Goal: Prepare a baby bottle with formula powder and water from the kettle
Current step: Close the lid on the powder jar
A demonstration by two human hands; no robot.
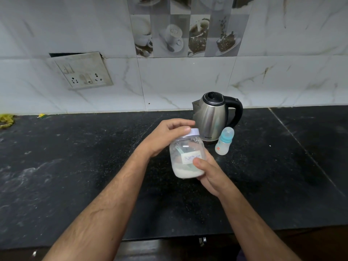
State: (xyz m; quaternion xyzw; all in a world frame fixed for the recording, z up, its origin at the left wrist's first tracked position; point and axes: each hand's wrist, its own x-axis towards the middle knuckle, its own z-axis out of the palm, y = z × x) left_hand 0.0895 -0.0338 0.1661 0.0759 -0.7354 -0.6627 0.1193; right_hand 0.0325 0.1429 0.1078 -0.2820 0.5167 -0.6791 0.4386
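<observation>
Left hand [165,136]: fingers closed over lid [194,132].
Right hand [209,172]: wrapped round powder jar [185,159], centre frame.
Kettle [212,117], bottle [224,141]: upright on table [75,166].

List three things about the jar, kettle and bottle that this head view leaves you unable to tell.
1. Jar label wording: blurred, partly under the right hand's thumb.
2. Kettle water level: hidden by opaque steel wall.
3. Lid tight or loosened: left hand's fingers cover it.

Counter [75,166] lies open left; kettle [212,117] and bottle [224,141] crowd the right.
</observation>
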